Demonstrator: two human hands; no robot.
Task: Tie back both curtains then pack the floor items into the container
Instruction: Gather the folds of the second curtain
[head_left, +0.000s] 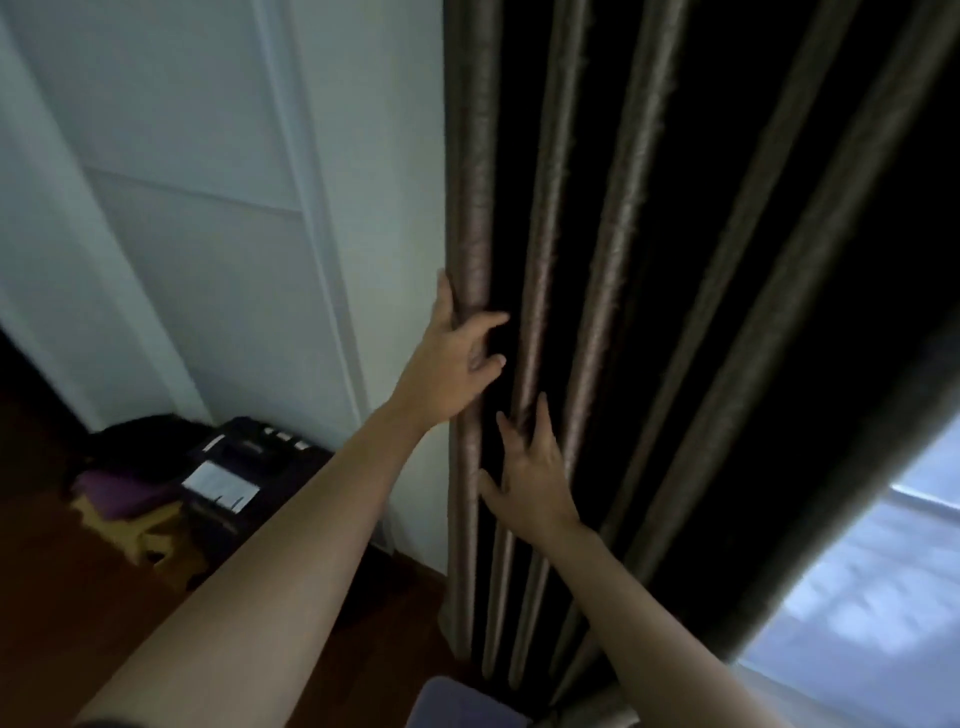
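brown curtain (540, 260): l hand (452, 358) grips edge, r hand (530, 467) touches folds

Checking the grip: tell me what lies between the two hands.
Only curtain: a dark hollow between folds separates the left hand from the right hand, head view.

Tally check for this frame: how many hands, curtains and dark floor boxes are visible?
Hands: 2, left hand and right hand
Curtain: 1
Dark box: 1
Total: 4
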